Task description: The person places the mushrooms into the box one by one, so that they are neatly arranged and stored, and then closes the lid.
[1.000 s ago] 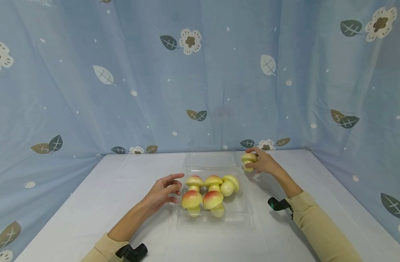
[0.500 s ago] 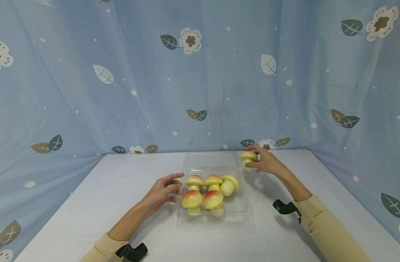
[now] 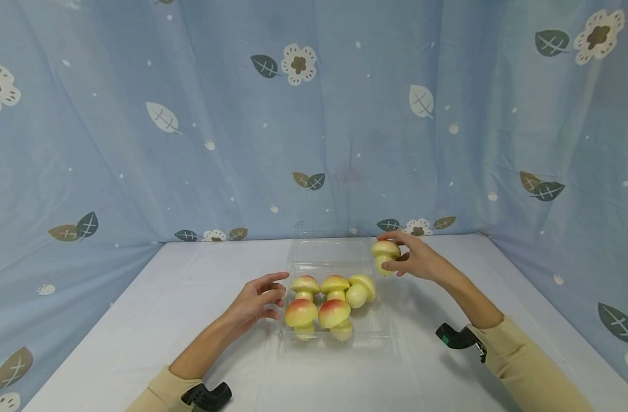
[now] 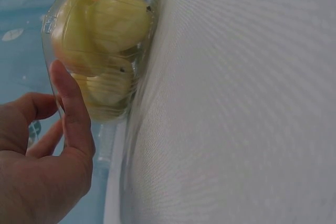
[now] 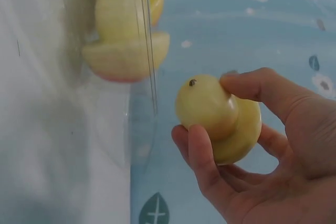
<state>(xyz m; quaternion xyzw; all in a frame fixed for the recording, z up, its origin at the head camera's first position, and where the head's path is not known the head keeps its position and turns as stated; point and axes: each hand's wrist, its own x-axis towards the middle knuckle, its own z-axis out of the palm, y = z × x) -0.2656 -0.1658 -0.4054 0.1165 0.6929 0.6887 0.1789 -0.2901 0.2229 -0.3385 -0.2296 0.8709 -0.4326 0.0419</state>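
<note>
My right hand pinches a yellow mushroom-shaped piece, holding it above the table at the back right corner of a clear plastic box. In the right wrist view, thumb and fingers curve round this mushroom-shaped piece, its rounded stem end with a dark dot turned to the camera. Several similar pieces with reddish-yellow caps lie inside the box, two in front and three behind. By the box's left side is my left hand, its fingers loosely bent and the fingertips right at the wall.
The box's clear lid lies folded back behind it, toward the blue patterned curtain. A white cloth covers the table. Black camera mounts sit at both wrists.
My right hand has carried the mushroom-shaped piece slightly left and nearer the box, its forearm swinging to the right. My left hand and the pieces in the box stay in place.
</note>
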